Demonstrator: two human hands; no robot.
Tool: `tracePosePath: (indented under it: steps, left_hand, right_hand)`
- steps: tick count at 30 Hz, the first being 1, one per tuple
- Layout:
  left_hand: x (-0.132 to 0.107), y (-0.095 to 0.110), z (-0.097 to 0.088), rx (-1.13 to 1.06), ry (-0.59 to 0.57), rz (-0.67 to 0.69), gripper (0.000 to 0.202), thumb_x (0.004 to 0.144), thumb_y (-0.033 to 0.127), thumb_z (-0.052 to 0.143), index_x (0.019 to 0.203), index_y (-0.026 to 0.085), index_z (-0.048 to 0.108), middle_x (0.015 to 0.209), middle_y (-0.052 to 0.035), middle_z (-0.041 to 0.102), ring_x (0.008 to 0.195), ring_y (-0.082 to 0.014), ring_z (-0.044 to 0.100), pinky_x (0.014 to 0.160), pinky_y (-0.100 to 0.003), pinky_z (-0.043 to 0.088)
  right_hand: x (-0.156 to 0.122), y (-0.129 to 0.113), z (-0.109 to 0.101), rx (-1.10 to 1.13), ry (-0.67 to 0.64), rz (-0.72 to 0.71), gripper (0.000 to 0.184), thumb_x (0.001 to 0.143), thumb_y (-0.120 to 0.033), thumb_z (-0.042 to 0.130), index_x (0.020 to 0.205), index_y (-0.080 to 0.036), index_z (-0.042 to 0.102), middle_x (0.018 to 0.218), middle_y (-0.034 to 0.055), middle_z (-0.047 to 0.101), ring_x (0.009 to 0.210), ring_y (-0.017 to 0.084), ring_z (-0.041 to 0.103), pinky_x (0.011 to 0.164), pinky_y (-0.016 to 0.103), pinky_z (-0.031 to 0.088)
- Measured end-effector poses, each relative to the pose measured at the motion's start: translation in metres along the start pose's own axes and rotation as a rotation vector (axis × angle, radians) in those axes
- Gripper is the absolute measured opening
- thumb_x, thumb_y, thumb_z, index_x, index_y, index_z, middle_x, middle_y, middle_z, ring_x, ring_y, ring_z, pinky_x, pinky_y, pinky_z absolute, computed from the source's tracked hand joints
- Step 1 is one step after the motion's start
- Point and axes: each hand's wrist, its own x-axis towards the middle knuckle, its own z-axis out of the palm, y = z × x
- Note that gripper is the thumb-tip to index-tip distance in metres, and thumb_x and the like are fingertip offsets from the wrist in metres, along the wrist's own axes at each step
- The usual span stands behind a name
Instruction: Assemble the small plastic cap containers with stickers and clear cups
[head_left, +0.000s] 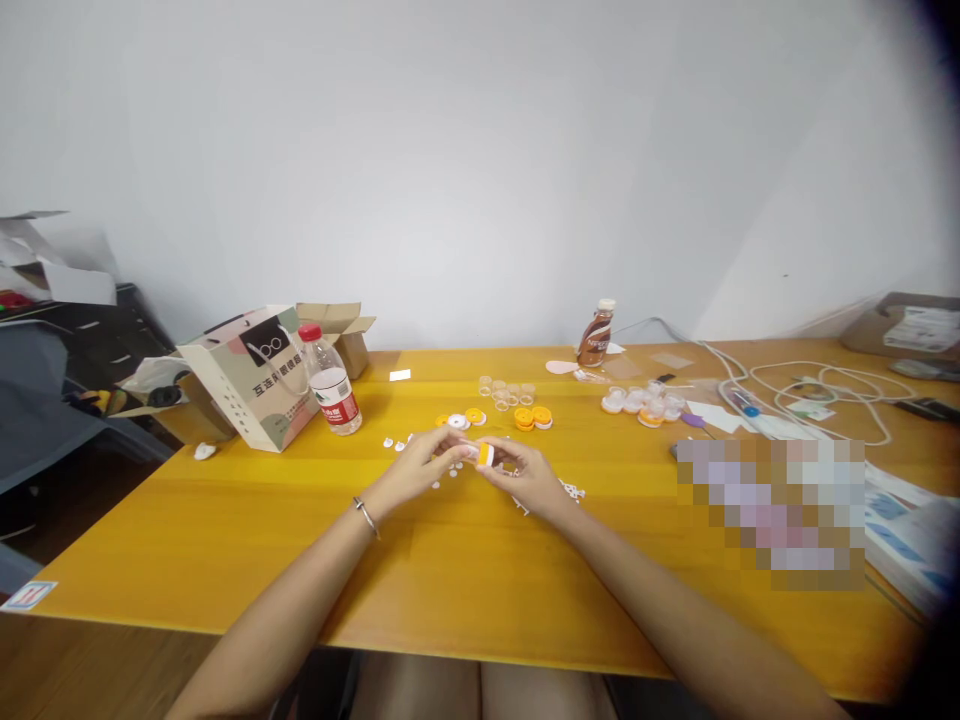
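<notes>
Between my two hands is a small round plastic case (486,455) with an orange and white body, tilted on its side. My left hand (426,465) pinches its left end, where a pale, seemingly clear part shows between the fingers. Closed on the orange and white end is my right hand (527,472). Just beyond the hands lie orange and white round pieces (475,416), more orange rings (524,419) and several clear cups (513,396). Small white discs (453,472) lie by my left hand, and small white plastic parts (572,490) are scattered beside and partly under my right.
A water bottle (335,390), a paper bag (259,385) and a cardboard box (345,335) stand at the left. Toward the back right are a brown drink bottle (596,335), a cluster of clear-topped round cases (643,402) and loose white cables (814,375). A blurred patch covers something at right.
</notes>
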Motion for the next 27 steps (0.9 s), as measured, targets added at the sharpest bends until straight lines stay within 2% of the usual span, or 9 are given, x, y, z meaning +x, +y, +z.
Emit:
tracePosePath:
  steps: [2,4,7,10,13,15,18,21,27]
  left_hand:
    - [0.0,-0.001,0.001,0.012,-0.04,0.0,0.024,0.082,0.033,0.045,0.096,0.015,0.054,0.082,-0.0045,0.061,0.074,-0.0145,0.056,0.069,-0.027,0.045]
    - [-0.001,-0.001,0.001,0.012,-0.037,0.053,0.022,0.082,0.03,0.047,0.097,0.015,0.053,0.085,-0.0053,0.061,0.077,-0.0146,0.057,0.071,-0.027,0.045]
    - [-0.003,0.001,0.0,0.04,-0.026,0.153,0.023,0.08,0.025,0.049,0.101,0.015,0.053,0.096,-0.0079,0.059,0.086,-0.016,0.055,0.08,-0.029,0.043]
    - [-0.002,0.003,-0.002,0.015,-0.05,0.189,0.025,0.081,0.024,0.048,0.104,0.016,0.052,0.103,-0.0089,0.057,0.094,-0.0168,0.052,0.084,-0.029,0.042]
    - [0.0,0.002,-0.003,-0.011,0.003,0.118,0.029,0.082,0.027,0.046,0.109,0.018,0.049,0.107,-0.0083,0.055,0.095,-0.0164,0.053,0.082,-0.029,0.043]
    - [0.001,-0.001,-0.002,0.017,0.04,0.027,0.028,0.083,0.031,0.044,0.107,0.017,0.05,0.097,-0.0067,0.06,0.084,-0.0153,0.056,0.074,-0.027,0.045]
    - [0.001,-0.005,0.0,0.023,0.016,-0.067,0.027,0.082,0.036,0.044,0.094,0.015,0.055,0.079,-0.0036,0.063,0.067,-0.0135,0.058,0.061,-0.024,0.046]
    - [0.001,-0.007,0.002,-0.012,0.02,-0.058,0.025,0.081,0.035,0.047,0.091,0.014,0.056,0.082,-0.0045,0.063,0.071,-0.014,0.059,0.064,-0.024,0.046]
    - [0.0,-0.005,0.007,-0.016,0.094,0.046,0.023,0.081,0.031,0.048,0.096,0.015,0.055,0.087,-0.0059,0.062,0.08,-0.0151,0.058,0.075,-0.027,0.045]
  right_hand:
    - [-0.002,-0.002,0.0,-0.062,0.011,-0.018,0.029,0.066,-0.035,0.062,0.091,-0.021,0.062,0.074,-0.0004,0.06,0.068,0.014,0.053,0.068,0.027,0.042]
    - [-0.002,-0.001,0.001,0.009,-0.028,0.037,0.026,0.067,-0.036,0.061,0.086,-0.019,0.064,0.07,-0.0005,0.06,0.064,0.013,0.052,0.064,0.026,0.042]
    - [0.0,0.001,0.002,0.272,-0.095,0.233,0.025,0.07,-0.04,0.057,0.074,-0.016,0.063,0.06,-0.0002,0.058,0.055,0.011,0.051,0.056,0.023,0.041]
    - [0.001,0.005,0.004,0.507,-0.132,0.383,0.026,0.071,-0.041,0.055,0.071,-0.016,0.062,0.06,0.0009,0.059,0.054,0.01,0.053,0.057,0.023,0.043]
    - [0.002,0.006,0.005,0.476,-0.079,0.309,0.025,0.068,-0.037,0.061,0.082,-0.017,0.062,0.074,0.002,0.063,0.064,0.01,0.056,0.067,0.025,0.044]
    - [0.001,0.004,0.006,0.332,-0.023,0.206,0.026,0.064,-0.033,0.065,0.086,-0.018,0.062,0.077,0.0003,0.063,0.068,0.011,0.056,0.069,0.025,0.043]
    - [-0.001,-0.001,0.006,0.135,0.005,0.13,0.025,0.064,-0.031,0.065,0.086,-0.019,0.062,0.073,-0.0021,0.061,0.064,0.011,0.054,0.065,0.024,0.042]
    - [-0.001,-0.005,0.005,0.095,-0.045,0.147,0.02,0.066,-0.033,0.062,0.08,-0.018,0.064,0.065,-0.0024,0.059,0.058,0.011,0.052,0.059,0.024,0.041]
    - [0.001,0.001,0.004,0.234,-0.084,0.193,0.017,0.066,-0.033,0.063,0.069,-0.017,0.064,0.06,-0.0017,0.057,0.057,0.01,0.052,0.06,0.024,0.043]
